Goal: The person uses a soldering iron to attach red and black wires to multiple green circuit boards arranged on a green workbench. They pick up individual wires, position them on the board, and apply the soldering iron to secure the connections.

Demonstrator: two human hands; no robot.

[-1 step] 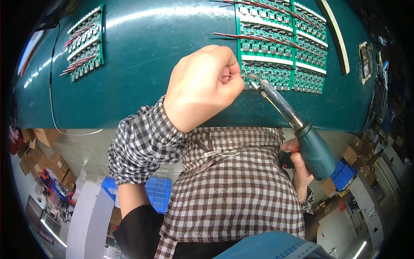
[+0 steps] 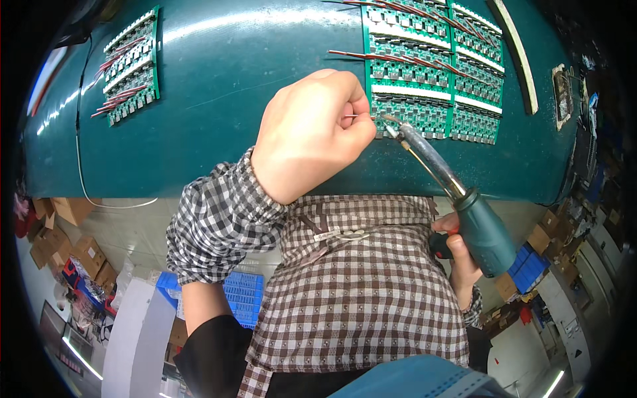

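My left hand (image 2: 315, 129) is closed in a pinch on a thin wire (image 2: 352, 116), at the lower left edge of a panel of green circuit boards (image 2: 421, 119). My right hand (image 2: 463, 262) is wrapped round the green handle of a soldering gun (image 2: 486, 232), partly hidden behind it. The gun's metal barrel points up and left. Its tip is close to the left fingertips, over the panel's lower edge; whether it touches the wire or board is too small to tell. Red and dark wires (image 2: 398, 58) lie across the upper board rows.
A smaller circuit board panel (image 2: 136, 73) with wires lies at the far left of the green work surface (image 2: 219, 126). A pale strip (image 2: 517, 56) and a worn tray (image 2: 563, 96) are on the right. A cable (image 2: 78, 132) crosses the left side. Below stands a blue crate (image 2: 242, 298).
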